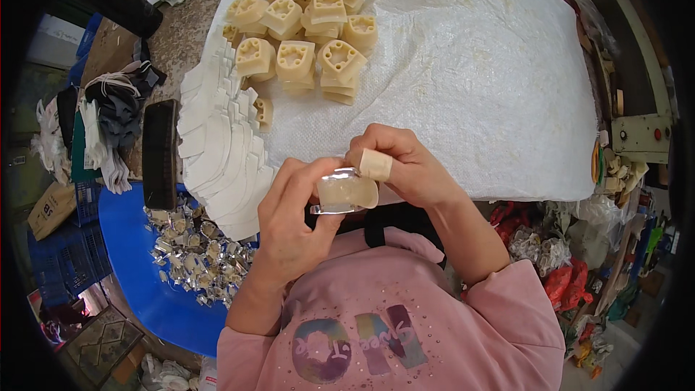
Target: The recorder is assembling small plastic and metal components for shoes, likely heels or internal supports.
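Close in front of my body I hold a cream block with a shiny silver band, probably a shoe heel. My left hand is closed round its left side, with fingers above and thumb below. At its upper right edge, the bent fingers of my right hand press on it. One right finger wears a beige wrap. Beyond my hands, cream heel blocks with recessed, holed tops stand in stacks. White cut pieces overlap in a long fan to the left.
A white woven sheet covers the table. At the left lie a dark phone and bundled fabric pieces; a black cylinder is farther back. Below, a blue bin holds many silver-banded pieces. Plastic bags lie at the lower right.
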`<action>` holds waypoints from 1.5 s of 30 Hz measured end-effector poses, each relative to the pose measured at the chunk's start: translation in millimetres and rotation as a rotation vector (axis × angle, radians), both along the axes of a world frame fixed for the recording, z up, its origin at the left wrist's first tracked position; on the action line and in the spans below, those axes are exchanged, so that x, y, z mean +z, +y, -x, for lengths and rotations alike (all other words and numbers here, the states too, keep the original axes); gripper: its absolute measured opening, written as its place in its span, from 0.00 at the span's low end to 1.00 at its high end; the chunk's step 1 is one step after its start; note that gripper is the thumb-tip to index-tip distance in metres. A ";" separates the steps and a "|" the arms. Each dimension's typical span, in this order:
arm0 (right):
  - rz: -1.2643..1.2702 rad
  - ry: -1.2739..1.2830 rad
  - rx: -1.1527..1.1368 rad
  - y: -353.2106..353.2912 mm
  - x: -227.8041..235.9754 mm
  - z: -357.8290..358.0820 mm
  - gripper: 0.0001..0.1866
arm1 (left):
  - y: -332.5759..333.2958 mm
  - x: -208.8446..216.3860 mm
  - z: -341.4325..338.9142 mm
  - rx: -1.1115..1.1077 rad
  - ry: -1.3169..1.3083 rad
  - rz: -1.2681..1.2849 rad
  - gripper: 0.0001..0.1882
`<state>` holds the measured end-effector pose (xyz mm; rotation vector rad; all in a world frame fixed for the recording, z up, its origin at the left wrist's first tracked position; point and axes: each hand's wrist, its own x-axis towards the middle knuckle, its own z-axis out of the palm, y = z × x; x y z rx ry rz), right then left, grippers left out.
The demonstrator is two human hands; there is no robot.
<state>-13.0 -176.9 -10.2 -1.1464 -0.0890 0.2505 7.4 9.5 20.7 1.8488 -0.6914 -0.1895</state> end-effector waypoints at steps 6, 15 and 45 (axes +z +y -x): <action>0.638 -0.429 -0.083 -3.0 6.9 4.1 0.09 | -4.6 0.9 2.3 -0.017 -0.042 -0.023 0.23; -0.128 0.063 -0.091 7.7 3.2 16.9 0.10 | -7.6 -18.2 0.2 0.046 -0.104 0.069 0.27; 0.550 -0.334 -0.227 40.5 9.6 1.8 0.15 | 17.2 -29.2 5.9 0.355 -0.212 0.048 0.25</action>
